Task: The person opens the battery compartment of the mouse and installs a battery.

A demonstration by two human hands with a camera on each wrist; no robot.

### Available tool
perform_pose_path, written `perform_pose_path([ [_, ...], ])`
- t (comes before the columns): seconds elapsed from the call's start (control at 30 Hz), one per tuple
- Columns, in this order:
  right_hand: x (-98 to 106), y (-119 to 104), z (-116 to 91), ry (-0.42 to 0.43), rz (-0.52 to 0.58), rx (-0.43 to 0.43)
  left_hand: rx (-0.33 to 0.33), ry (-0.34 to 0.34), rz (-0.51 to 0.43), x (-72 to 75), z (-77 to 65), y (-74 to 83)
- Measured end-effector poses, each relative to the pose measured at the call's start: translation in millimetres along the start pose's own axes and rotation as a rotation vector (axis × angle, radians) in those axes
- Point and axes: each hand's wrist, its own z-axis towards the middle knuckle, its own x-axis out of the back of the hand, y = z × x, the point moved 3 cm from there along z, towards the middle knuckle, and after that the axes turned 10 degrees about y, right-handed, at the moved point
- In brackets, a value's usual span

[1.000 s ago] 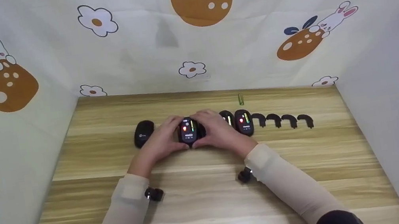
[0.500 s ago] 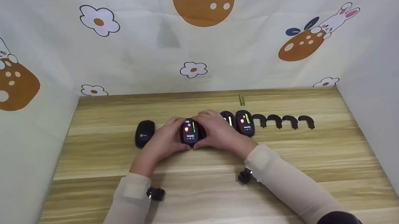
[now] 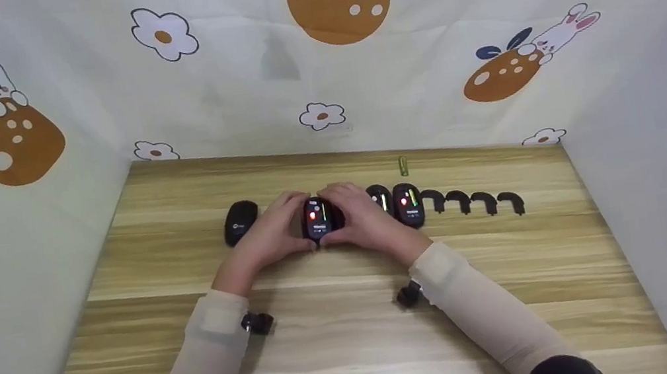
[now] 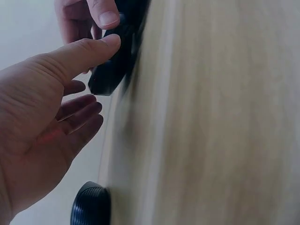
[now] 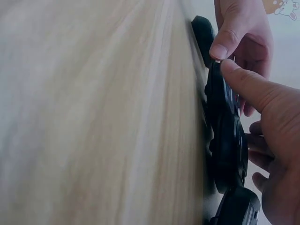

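Both hands meet over an overturned black computer mouse (image 3: 317,217) in the middle of the row, its underside up with a red light and a green battery showing. My left hand (image 3: 274,233) holds it from the left, thumb at the near end and fingertips at the far end. From the right side my right hand (image 3: 361,216) holds it the same way, covering part of the row. In the left wrist view the thumb lies on the mouse's dark end (image 4: 107,77). Both thumbs nearly meet at the mouse (image 5: 218,93) in the right wrist view.
A mouse (image 3: 241,223) stands upright at the left. Right of the hands lie two more overturned mice, one partly hidden (image 3: 380,198) and one fully visible (image 3: 409,205). Several black hook-shaped pieces (image 3: 458,201) continue the row. A green battery (image 3: 403,166) lies behind, near the patterned cloth wall (image 3: 238,95).
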Motion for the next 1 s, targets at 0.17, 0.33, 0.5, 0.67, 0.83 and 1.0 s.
perform_pose_path([
  [0.17, -1, -4, -2, 0.069, 0.127, -0.015, -0.011, 0.066, 0.014, 14.4, -4.9, 0.8],
  [0.33, -2, -13, 0, 0.126, 0.237, -0.041, -0.039, 0.166, -0.028, 31.7, -10.6, -5.8],
  [0.5, -8, -25, 5, 0.129, 0.272, -0.057, 0.004, 0.222, -0.107, 47.3, -17.5, -19.8],
  [0.67, -17, -39, 12, 0.106, 0.289, -0.062, 0.083, 0.241, -0.159, 58.5, -24.8, -37.7],
  [0.83, -28, -53, 20, 0.089, 0.319, -0.072, 0.144, 0.25, -0.229, 67.9, -31.5, -54.9],
  [1.0, -40, -67, 30, 0.088, 0.382, -0.108, 0.201, 0.237, -0.295, 73.8, -35.0, -70.3],
])
